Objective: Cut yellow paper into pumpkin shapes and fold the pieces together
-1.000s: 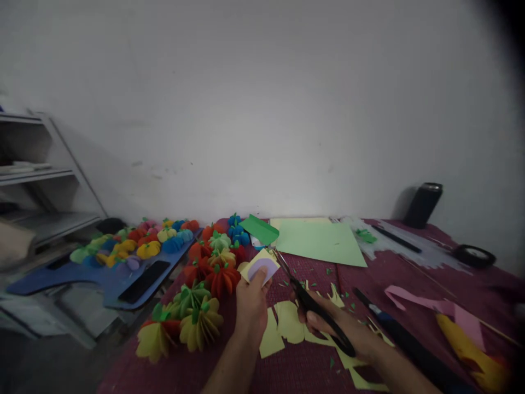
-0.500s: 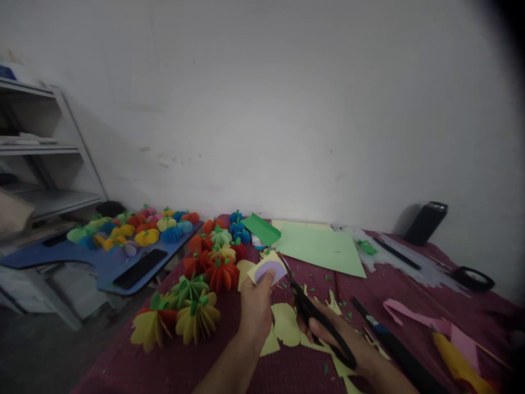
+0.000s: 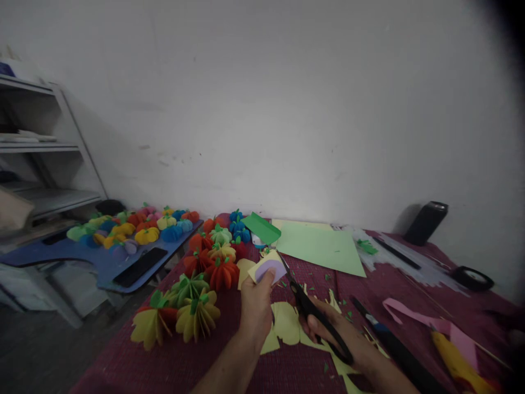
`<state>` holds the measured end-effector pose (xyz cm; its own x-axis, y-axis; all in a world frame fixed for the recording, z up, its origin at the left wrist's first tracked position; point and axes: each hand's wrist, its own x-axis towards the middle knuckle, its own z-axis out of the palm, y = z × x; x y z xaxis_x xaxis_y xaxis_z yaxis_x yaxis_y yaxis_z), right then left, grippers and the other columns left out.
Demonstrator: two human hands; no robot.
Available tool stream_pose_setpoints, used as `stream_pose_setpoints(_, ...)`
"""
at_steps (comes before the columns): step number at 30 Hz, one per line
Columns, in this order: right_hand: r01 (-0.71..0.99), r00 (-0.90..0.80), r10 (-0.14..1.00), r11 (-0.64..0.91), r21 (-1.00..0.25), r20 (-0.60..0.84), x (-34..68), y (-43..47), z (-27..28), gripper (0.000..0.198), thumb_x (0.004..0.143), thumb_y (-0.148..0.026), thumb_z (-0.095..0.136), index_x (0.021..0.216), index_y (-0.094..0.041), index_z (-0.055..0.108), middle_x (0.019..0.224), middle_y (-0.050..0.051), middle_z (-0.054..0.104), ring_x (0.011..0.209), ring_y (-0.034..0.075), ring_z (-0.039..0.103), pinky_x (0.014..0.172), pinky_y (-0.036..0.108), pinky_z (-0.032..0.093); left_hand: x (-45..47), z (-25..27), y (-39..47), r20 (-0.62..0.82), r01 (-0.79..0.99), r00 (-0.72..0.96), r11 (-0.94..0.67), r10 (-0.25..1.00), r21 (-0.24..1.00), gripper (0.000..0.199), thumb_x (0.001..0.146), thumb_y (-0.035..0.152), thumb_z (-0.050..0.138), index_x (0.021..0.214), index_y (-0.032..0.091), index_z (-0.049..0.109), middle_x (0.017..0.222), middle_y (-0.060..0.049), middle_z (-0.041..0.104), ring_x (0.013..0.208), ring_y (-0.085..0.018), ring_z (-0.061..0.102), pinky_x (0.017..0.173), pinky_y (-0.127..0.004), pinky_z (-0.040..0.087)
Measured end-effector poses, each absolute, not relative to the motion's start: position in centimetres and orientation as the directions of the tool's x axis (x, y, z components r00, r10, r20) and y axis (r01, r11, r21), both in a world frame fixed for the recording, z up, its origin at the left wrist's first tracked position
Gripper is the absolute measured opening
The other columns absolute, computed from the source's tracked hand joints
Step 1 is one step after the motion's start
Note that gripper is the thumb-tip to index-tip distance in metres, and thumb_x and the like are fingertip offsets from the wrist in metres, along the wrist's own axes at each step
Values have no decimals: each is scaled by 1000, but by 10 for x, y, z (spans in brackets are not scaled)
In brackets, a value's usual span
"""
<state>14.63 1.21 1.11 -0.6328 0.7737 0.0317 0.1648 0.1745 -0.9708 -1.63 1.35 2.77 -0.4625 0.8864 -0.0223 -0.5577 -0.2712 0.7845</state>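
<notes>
Pinched between the thumb and fingers of my left hand (image 3: pixel 257 293) is a yellow paper piece (image 3: pixel 259 265) with a rounded lilac paper shape (image 3: pixel 268 268) lying on top of it. My right hand (image 3: pixel 328 328) grips black-handled scissors (image 3: pixel 314 312), their blades angled up and left against the right edge of the paper. How far the blades are apart is hard to make out. Below the hands lie cut yellow paper pieces (image 3: pixel 286 324) and offcuts. Another yellow piece (image 3: pixel 245 272) sits just behind my left hand.
Paper pumpkins (image 3: pixel 223 273) crowd the table's left side; more rest on a blue table (image 3: pixel 98 268) beside a black phone (image 3: pixel 140 267). Light green sheets (image 3: pixel 320 249) lie at the back. A utility knife (image 3: pixel 394 339), yellow tool (image 3: pixel 457 361), tape roll (image 3: pixel 473 278) and black bottle (image 3: pixel 426 223) are at right.
Almost nothing differs. The scissor handles and my right hand have shifted very slightly left; my left hand still holds the paper in the same place.
</notes>
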Motion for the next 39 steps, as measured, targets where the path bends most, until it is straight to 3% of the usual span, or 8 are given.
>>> stream_pose_setpoints(23,157,-667,745,161,-974,16,149,19,9,43,78,-49,50,101,-13,52,58,-4,39,48,8,33,45,20,26,-18,31,13,-35,-622,-426,-265,904,737,19,62,20,66,79,11,63,75,-5,65,71,-15,59,70,-30,46)
stream_pose_setpoints(28,180,-696,716,242,-953,51,154,22,18,36,79,-45,50,95,-13,53,59,-4,36,51,7,30,44,19,24,-20,32,11,-26,-612,-408,-252,913,750,21,61,21,67,79,11,63,75,-5,66,71,-15,60,67,-29,46)
stream_pose_setpoints(39,104,-709,704,180,-978,54,155,20,19,42,78,-47,52,104,-15,50,70,0,41,58,9,34,51,20,32,-14,30,11,-32,-602,-389,-227,921,766,20,60,21,68,77,12,64,74,-4,65,66,-15,59,65,-28,45)
